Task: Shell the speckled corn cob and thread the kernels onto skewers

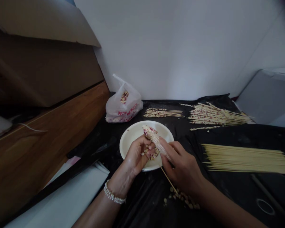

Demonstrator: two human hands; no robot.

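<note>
A half-stripped corn cob [158, 142], with white and purple kernels left at its upper end, is tilted over a cream bowl [125, 134]. My right hand [182, 163] is wrapped round its lower part. From the left, my left hand [139, 155] presses curled fingers against the cob's side; its wrist wears a beaded bracelet. Loose corn kernels [154, 155] show at my left fingertips and in the bowl below, and I cannot tell which of them lie in the hand. A thin wooden skewer [168, 180] rests by the bowl's front rim, partly hidden by my right hand.
Spilled kernels [185, 199] lie on the black plastic sheet [142, 196]. Bare skewers [247, 158] lie right. Skewers threaded with kernels form a small pile [161, 113] and a larger pile [213, 114] behind. A white plastic bag [123, 104] stands back left, near a cardboard box [42, 63].
</note>
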